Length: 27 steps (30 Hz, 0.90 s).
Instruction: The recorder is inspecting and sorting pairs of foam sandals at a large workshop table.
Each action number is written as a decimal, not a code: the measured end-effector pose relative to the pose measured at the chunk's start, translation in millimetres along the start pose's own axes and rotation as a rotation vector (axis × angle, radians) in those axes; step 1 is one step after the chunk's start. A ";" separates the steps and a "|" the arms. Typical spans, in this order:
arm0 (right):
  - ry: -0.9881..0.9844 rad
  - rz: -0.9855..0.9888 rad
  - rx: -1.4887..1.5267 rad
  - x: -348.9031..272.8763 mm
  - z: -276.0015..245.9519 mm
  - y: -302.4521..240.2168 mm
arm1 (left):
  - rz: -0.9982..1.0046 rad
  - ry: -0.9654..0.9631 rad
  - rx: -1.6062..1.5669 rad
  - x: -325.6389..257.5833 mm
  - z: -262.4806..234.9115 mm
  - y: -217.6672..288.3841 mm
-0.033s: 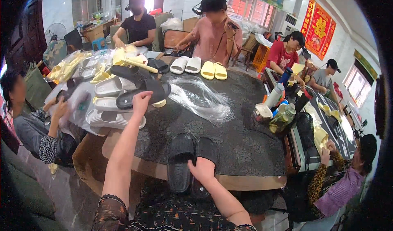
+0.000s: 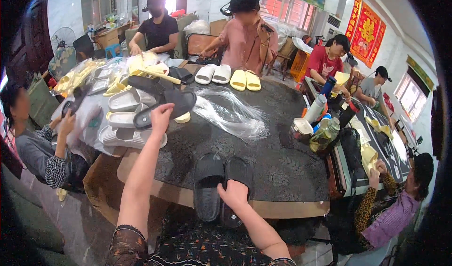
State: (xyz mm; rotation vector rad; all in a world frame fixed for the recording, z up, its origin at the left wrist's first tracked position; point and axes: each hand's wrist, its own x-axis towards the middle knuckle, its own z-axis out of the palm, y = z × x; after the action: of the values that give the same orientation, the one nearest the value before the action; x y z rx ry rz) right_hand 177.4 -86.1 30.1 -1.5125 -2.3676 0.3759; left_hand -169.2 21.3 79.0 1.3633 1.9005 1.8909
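Over the pile at the left of the table, my left hand (image 2: pixel 162 116) grips the near side of a black slide sandal (image 2: pixel 182 102). Grey slide sandals (image 2: pixel 125 137) lie stacked just beside and under it. At the near table edge, a pair of black slide sandals rests side by side, heels jutting past the edge. My right hand (image 2: pixel 234 193) is closed on the right sandal (image 2: pixel 239 171) of this pair, with its fingers partly hidden in the shoe. The left sandal (image 2: pixel 209 171) of the pair lies against it.
Clear plastic strips (image 2: pixel 230 115) lie mid-table. Beyond them stand white slides (image 2: pixel 213 74) and yellow slides (image 2: pixel 245 80). Bottles and a jar (image 2: pixel 326 135) crowd the right side. Several co-workers surround the tables; one at the left handles a dark sandal (image 2: pixel 69 107) and plastic bags.
My hands and the sandals they hold have barely shifted. The black pair at the edge sits very slightly farther right. The left co-worker's hands have moved a little.
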 end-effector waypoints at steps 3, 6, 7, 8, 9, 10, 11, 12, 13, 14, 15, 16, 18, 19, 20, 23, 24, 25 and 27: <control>0.160 0.060 0.063 0.0 2.0 28.1 | -0.019 0.006 -0.282 -21.6 -6.0 43.7; 0.161 0.119 0.000 3.7 -14.1 57.7 | -0.089 -0.030 -0.367 -59.6 -27.6 82.1; 0.150 0.141 -0.011 3.4 -21.8 68.9 | -0.113 -0.042 -0.337 -75.5 -36.1 94.9; 0.167 0.198 -0.030 3.7 -26.1 82.6 | -0.126 -0.073 -0.331 -93.2 -39.5 101.0; 0.182 0.253 -0.050 4.1 -30.2 99.2 | -0.139 -0.103 -0.326 -111.7 -39.0 105.2; 0.168 0.308 -0.067 5.1 -36.4 116.0 | -0.195 -0.186 -0.322 -129.0 -39.2 108.9; 0.153 0.357 -0.083 5.8 -43.1 133.2 | -0.250 -0.264 -0.316 -145.9 -39.5 114.0; 0.189 0.389 -0.099 4.9 -48.0 153.2 | -0.266 -0.339 -0.280 -162.9 -37.8 123.5; 0.225 0.418 -0.115 3.9 -53.7 173.1 | -0.282 -0.411 -0.243 -179.5 -33.8 131.2; 0.237 0.447 -0.145 4.9 -62.4 188.3 | -0.226 -0.497 -0.197 -195.1 -30.8 132.7; 0.249 0.476 -0.174 5.8 -71.3 204.2 | -0.168 -0.581 -0.150 -209.2 -26.4 133.3; 0.242 0.507 -0.197 5.0 -78.7 225.2 | -0.123 -0.656 -0.150 -223.3 -19.9 137.4; 0.259 0.558 -0.228 4.0 -89.9 265.0 | -0.043 -0.819 -0.131 -244.9 -7.3 140.2; 0.283 0.581 -0.236 3.1 -95.2 278.8 | -0.008 -0.910 -0.112 -252.0 -1.1 140.0; 0.262 0.612 -0.227 4.3 -103.0 282.0 | -0.009 -0.944 -0.128 -258.6 4.1 141.7; 0.239 0.685 -0.200 1.1 -113.5 284.8 | 0.077 -1.024 -0.066 -257.6 13.6 142.1; 0.316 0.681 -0.265 -4.5 -109.9 279.6 | 0.030 -1.153 0.064 -244.9 12.6 146.6; 0.394 0.676 -0.328 -8.4 -107.1 274.5 | -0.018 -1.280 0.197 -230.8 11.2 151.4; 0.371 0.789 -0.359 -20.7 -116.2 232.7 | 0.184 -0.958 0.258 -197.3 8.1 154.1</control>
State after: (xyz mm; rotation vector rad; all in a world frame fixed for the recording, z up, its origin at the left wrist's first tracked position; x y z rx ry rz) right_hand 424.3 -3.3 46.6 -2.4041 -1.5296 -0.1790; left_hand 25.8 -132.1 113.2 2.0497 1.5317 0.7392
